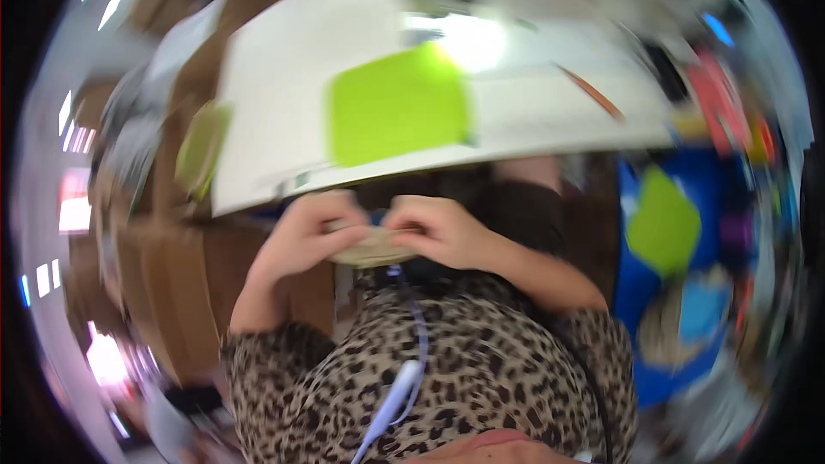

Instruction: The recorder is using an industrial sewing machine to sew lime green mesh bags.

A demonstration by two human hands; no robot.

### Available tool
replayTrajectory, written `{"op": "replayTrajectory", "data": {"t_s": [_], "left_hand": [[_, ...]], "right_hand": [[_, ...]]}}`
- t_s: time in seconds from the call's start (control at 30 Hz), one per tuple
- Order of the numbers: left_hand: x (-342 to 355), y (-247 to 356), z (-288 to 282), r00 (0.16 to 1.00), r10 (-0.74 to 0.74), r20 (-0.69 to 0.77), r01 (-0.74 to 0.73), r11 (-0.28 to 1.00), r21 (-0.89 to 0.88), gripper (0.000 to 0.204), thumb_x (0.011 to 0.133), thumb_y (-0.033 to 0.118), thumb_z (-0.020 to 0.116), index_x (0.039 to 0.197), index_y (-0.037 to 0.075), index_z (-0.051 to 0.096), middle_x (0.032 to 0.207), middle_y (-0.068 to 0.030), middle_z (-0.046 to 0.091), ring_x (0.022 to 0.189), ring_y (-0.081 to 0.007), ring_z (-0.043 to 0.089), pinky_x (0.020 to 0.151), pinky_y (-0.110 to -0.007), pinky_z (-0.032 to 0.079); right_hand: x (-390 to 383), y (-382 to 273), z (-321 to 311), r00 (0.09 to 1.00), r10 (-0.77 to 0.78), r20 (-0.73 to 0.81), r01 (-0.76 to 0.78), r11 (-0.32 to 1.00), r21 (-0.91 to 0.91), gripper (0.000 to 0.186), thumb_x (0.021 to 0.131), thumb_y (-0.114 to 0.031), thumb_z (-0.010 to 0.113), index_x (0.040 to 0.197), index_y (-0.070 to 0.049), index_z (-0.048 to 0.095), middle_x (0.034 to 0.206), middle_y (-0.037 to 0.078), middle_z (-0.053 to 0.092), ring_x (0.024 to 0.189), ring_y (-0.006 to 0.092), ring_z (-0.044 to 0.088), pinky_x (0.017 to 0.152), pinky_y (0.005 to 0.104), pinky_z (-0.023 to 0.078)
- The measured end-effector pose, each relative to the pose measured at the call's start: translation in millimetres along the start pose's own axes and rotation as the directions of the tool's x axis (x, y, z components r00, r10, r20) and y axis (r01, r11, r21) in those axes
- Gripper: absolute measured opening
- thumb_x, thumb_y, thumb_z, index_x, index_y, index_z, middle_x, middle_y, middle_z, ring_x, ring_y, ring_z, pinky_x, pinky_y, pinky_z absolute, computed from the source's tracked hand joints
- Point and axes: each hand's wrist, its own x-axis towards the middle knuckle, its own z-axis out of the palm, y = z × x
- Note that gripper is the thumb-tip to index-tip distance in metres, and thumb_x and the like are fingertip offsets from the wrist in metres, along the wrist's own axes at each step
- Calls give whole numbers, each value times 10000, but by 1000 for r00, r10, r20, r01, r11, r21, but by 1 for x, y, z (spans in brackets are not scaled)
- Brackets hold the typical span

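Close to my body, just below the table's front edge, I hold a small pale beige piece [374, 249] that looks soft, perhaps folded cloth. My left hand [314, 236] is closed on its left end, with the thumb lying along it. At the other end, my right hand [440, 230] pinches it between bent fingers and thumb. Blur hides its exact kind. On the white table [275, 112] beyond my hands lies a flat lime-green sheet [400, 107] with rounded corners.
An orange-brown pencil-like stick [593, 93] lies right of a bright lamp glare. At right, a blue surface [640, 301] bears a lime-green piece [663, 222] and a beige-and-blue piece [705, 308]. Cardboard boxes [163, 292] stand at left. A pale cord [421, 331] hangs over my patterned top.
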Motion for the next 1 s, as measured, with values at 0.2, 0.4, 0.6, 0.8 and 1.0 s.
{"op": "replayTrajectory", "data": {"t_s": [0.2,0.4,0.6,0.8,1.0], "left_hand": [[10,-5,5,993,117,-19,-115,990,77,181,817,204,664,851,29,689,794,-117,648,770,-264,647,672,-348,498],[-18,-10,14,988,77,-135,-74,997,26,179,786,194,661,819,22,695,779,-134,669,754,-294,658,671,-369,510],[-22,-40,13,969,128,-213,-156,980,-119,165,766,184,667,817,32,704,742,-133,672,699,-259,658,632,-363,507],[-50,-54,-6,893,261,-367,-349,917,-196,152,780,177,675,792,27,685,759,-126,655,726,-259,654,639,-350,502],[-77,-86,-28,853,272,-446,-419,866,-273,146,793,173,665,793,27,662,768,-115,635,752,-267,644,658,-361,492]], "right_hand": [[-16,16,-3,990,119,-75,-115,992,58,61,885,-26,635,882,6,583,803,44,531,708,110,511,630,216,396],[-15,-4,13,975,221,-14,-216,966,144,103,925,-52,615,889,-8,528,815,9,501,704,69,480,633,199,380],[5,-17,13,946,319,57,-320,947,19,93,911,-41,627,871,-15,547,798,-3,507,669,56,473,594,194,375],[36,-5,11,951,250,183,-247,968,-37,114,879,25,639,875,-42,547,783,-2,523,653,56,481,595,194,371],[105,-23,28,785,385,486,-361,921,-148,62,910,-45,611,959,-32,577,856,65,553,788,155,527,728,273,436]]}}
